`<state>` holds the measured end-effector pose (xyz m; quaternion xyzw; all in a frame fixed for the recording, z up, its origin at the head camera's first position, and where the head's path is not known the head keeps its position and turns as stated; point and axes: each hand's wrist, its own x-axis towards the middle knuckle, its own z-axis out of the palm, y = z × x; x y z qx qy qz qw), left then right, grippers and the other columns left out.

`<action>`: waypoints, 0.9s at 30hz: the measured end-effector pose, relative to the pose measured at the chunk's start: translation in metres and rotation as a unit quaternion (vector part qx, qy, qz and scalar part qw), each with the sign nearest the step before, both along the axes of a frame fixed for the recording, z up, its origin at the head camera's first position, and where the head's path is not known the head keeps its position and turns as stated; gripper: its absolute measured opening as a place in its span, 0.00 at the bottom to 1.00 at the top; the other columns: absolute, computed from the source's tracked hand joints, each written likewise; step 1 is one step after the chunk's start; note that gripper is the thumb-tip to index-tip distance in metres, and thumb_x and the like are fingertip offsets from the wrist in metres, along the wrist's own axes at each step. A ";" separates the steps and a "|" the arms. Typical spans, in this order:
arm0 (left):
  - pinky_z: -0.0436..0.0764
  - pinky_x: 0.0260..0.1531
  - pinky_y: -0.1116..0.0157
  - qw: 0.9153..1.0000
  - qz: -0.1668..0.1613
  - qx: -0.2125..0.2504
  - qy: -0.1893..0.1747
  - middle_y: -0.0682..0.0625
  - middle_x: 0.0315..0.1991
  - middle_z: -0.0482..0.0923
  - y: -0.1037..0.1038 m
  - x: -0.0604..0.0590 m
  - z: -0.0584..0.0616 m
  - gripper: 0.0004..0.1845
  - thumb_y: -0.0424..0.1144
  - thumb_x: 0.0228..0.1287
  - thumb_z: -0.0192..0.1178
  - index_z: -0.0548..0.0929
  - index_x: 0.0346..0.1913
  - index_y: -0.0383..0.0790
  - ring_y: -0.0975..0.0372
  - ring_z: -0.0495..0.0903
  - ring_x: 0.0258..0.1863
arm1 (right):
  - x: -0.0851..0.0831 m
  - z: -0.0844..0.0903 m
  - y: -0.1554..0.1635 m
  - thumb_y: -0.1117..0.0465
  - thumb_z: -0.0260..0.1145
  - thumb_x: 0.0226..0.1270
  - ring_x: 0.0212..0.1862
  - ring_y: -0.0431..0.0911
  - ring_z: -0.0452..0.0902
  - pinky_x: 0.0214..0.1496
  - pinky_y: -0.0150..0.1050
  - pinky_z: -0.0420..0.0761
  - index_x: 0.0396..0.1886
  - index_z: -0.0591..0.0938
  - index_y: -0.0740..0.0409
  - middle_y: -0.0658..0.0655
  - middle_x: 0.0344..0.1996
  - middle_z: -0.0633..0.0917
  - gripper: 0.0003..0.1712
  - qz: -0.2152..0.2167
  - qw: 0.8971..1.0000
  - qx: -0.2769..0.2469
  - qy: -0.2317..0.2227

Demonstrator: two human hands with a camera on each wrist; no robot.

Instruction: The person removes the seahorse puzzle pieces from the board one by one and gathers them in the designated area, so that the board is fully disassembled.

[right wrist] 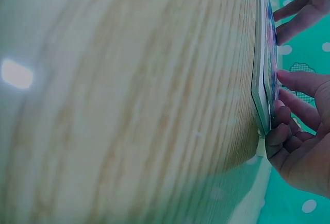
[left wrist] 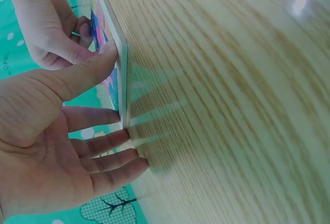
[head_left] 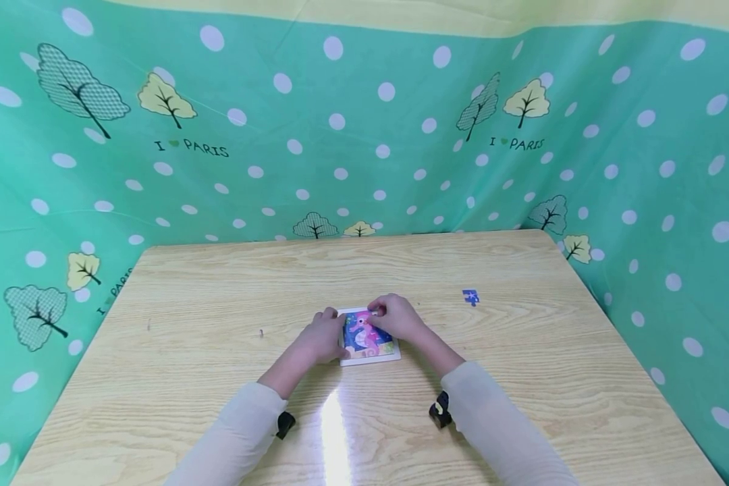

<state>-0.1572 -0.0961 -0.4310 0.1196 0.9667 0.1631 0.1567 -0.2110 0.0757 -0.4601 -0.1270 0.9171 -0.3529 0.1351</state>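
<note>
A square jigsaw puzzle [head_left: 364, 337] with a pink seahorse on a blue sea lies in a white tray [head_left: 370, 361] on the table. My left hand [head_left: 325, 337] rests at the tray's left side. In the left wrist view that hand's thumb [left wrist: 109, 51] touches the rim, with the other fingers extended against the edge and table. Over the upper right of the picture, my right hand [head_left: 396, 317] pinches at a puzzle piece between thumb and index finger, the piece mostly hidden. Its other fingers [right wrist: 281, 126] are curled by the tray's edge.
A loose blue puzzle piece [head_left: 470, 297] with a star lies on the wooden table [head_left: 219, 290] to the right of the tray. A green dotted curtain [head_left: 364, 135] hangs behind the table and at its sides. Black wrist straps [head_left: 440, 410] show under the sleeves.
</note>
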 end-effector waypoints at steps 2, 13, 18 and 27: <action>0.68 0.54 0.51 1.000 -0.001 0.000 -0.001 0.36 0.60 0.60 0.000 0.000 0.000 0.41 0.46 0.44 0.67 0.63 0.62 0.33 0.46 0.61 0.58 | 0.000 0.000 -0.001 0.57 0.65 0.53 0.27 0.42 0.67 0.26 0.31 0.69 0.42 0.80 0.56 0.51 0.24 0.74 0.15 -0.001 1.000 0.000 -0.002; 0.69 0.53 0.51 1.000 -0.002 0.000 -0.004 0.36 0.60 0.60 0.000 0.000 0.000 0.41 0.45 0.44 0.67 0.63 0.61 0.32 0.46 0.62 0.57 | -0.002 0.000 -0.005 0.57 0.66 0.52 0.27 0.42 0.68 0.27 0.31 0.69 0.39 0.80 0.56 0.51 0.25 0.74 0.14 -0.014 1.000 0.000 -0.021; 0.69 0.54 0.51 1.000 -0.001 0.000 -0.006 0.36 0.60 0.60 0.001 0.000 0.001 0.41 0.46 0.44 0.67 0.63 0.61 0.32 0.46 0.62 0.58 | -0.003 -0.001 -0.006 0.58 0.66 0.52 0.27 0.42 0.68 0.28 0.31 0.70 0.39 0.79 0.57 0.51 0.25 0.75 0.14 -0.024 0.999 -0.012 -0.038; 0.68 0.54 0.51 1.000 -0.001 -0.003 -0.005 0.36 0.60 0.60 0.001 0.000 0.001 0.42 0.46 0.44 0.67 0.63 0.61 0.32 0.46 0.61 0.58 | -0.003 0.000 -0.007 0.60 0.66 0.52 0.27 0.42 0.68 0.28 0.31 0.70 0.38 0.78 0.59 0.52 0.25 0.75 0.13 -0.040 0.998 -0.027 -0.051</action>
